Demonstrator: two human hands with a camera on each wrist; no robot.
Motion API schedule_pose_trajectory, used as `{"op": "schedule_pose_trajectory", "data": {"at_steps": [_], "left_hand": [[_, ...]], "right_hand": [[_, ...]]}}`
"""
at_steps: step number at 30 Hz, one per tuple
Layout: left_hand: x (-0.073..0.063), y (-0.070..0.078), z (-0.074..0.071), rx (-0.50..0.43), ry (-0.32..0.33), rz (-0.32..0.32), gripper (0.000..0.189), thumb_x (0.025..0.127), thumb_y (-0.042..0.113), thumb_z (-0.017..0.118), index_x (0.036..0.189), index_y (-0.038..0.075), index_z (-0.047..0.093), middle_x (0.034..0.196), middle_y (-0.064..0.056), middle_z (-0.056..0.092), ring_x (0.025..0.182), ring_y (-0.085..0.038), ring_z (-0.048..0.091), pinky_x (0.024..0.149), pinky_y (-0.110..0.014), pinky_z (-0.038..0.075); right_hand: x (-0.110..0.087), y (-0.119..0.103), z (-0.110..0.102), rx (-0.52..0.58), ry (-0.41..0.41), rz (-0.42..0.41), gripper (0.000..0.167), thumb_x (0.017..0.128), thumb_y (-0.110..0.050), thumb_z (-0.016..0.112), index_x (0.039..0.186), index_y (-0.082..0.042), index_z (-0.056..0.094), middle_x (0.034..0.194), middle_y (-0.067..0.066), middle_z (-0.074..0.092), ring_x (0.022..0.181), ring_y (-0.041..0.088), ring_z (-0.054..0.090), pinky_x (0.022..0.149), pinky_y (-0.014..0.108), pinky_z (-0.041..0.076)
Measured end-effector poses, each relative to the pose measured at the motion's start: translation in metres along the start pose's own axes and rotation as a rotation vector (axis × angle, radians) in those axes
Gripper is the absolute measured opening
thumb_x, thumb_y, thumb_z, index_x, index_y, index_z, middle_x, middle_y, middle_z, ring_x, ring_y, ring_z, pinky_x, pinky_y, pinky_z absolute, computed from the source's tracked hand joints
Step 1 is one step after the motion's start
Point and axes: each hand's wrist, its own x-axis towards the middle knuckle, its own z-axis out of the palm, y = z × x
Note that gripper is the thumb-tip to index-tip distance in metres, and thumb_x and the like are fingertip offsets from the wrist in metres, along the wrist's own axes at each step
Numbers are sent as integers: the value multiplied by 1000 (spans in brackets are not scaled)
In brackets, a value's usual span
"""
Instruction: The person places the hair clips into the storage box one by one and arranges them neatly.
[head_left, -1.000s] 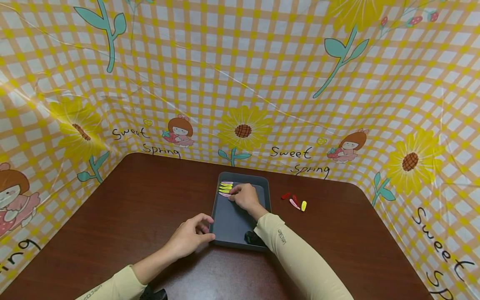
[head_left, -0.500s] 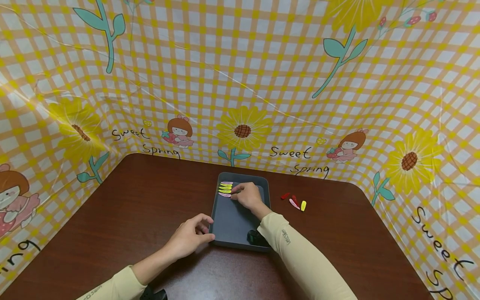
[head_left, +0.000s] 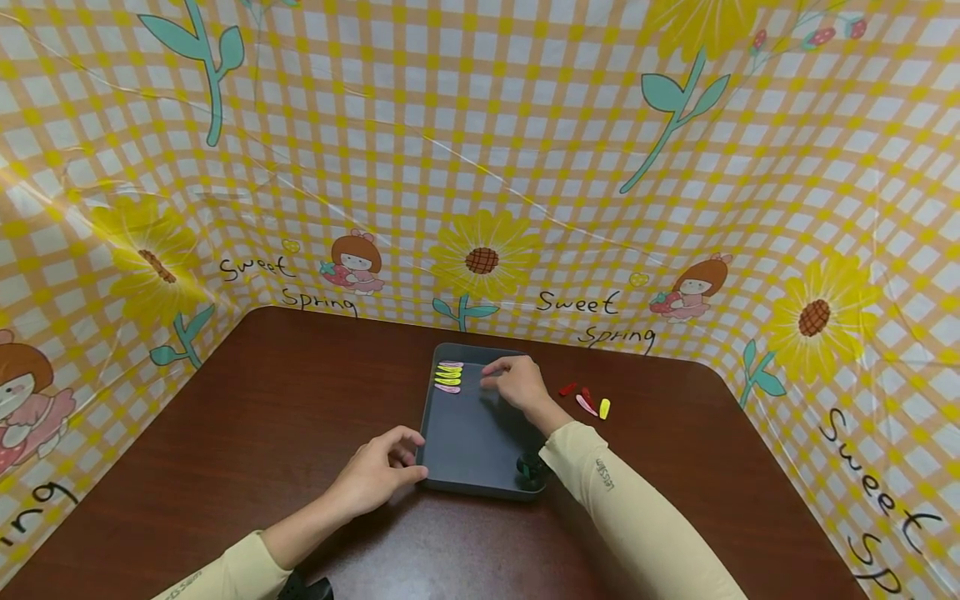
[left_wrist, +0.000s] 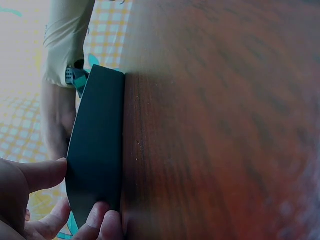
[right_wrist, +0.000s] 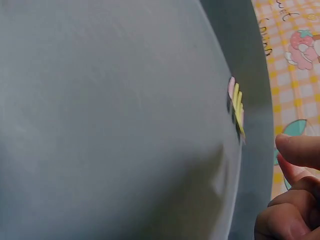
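A dark grey tray (head_left: 480, 490) lies on the table, with several pink and yellow snap hair clips (head_left: 448, 377) lined up along its left side near the back. My right hand (head_left: 521, 387) hovers over the tray to the right of this row, thumb and index fingertip apart and nothing between them. In the right wrist view the same clips (right_wrist: 236, 105) lie by the tray's wall. My left hand (head_left: 378, 471) rests at the tray's near left corner, its fingers loosely bent. In the left wrist view its fingertips (left_wrist: 97, 215) touch the tray's outer wall.
To the right of the tray lie more hair clips on the brown table (head_left: 300, 392): red (head_left: 567, 389), pink (head_left: 587, 405) and yellow (head_left: 604, 408). A checked cloth (head_left: 480, 167) walls in the table's back and sides. Dark wrist devices sit on both arms.
My right hand has drawn away to the right from the row of hair clips, its fingers parting and leaving the row in the tray. The left hand keeps its place at the corner.
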Motion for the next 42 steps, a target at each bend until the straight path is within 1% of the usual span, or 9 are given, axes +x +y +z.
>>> {"op": "schedule_pose_trajectory", "data": {"at_steps": [5,7,10,13,17,23,28,38,42], "left_hand": [[0,0,0,1,1,-1,36,86,21,80,118,12,64,92,-3,64,79,-17,60,64,-34,48],[1,-1,0,1,1,-1,36,86,21,80,118,12,64,92,-3,63,79,-17,60,64,-34,48],[1,-1,1,4,1,1,36,87,20,79,118,12,64,92,-3,63,79,-17,60,65,-34,48],[1,-1,1,2,-2,5,36,87,21,79,118,12,64,93,-4,63,80,-17,60,65,-34,48],[1,-1,1,-2,-5,6,36,87,21,79,119,12,64,93,-4,63,79,-17,59,65,-34,48],[1,-1,1,-2,-11,-1,36,87,21,79,119,11,64,92,-4,63,78,-17,59,65,-34,47],[0,-1,0,-2,-6,-7,38,86,22,80,119,12,64,93,-4,64,78,-17,60,65,-34,47],[-1,0,0,-6,-3,-6,36,87,20,79,119,12,64,93,-5,64,78,-18,60,65,-34,48],[-1,0,0,-4,-2,-9,36,87,20,79,119,12,64,93,-5,64,79,-18,60,64,-34,48]], "right_hand": [[-2,0,-14,3,7,8,19,90,-16,75,106,-7,78,113,9,69,88,23,49,71,32,38],[-4,1,-20,4,11,7,20,90,-17,75,107,-7,78,110,7,69,85,23,50,71,32,38],[-5,4,-30,16,11,6,22,89,-17,76,108,-6,77,80,3,61,67,21,44,61,31,36],[-6,9,-40,21,7,7,23,90,-17,75,110,-6,76,69,2,54,55,16,34,54,29,32],[-9,17,-52,22,-1,3,24,93,-19,72,113,-6,75,80,4,65,56,16,37,57,31,36],[-13,28,-68,26,19,8,24,93,-21,72,112,-7,75,82,-1,62,68,19,45,62,32,38],[-14,38,-77,31,29,28,25,94,-22,71,114,-6,74,90,7,68,69,22,49,62,33,42],[-18,58,-98,163,-11,63,32,96,-22,69,123,-4,68,52,-9,41,38,10,29,43,27,31],[-19,67,-106,205,-3,98,35,97,-23,68,127,-4,66,49,-10,38,38,11,30,52,31,48]]}}
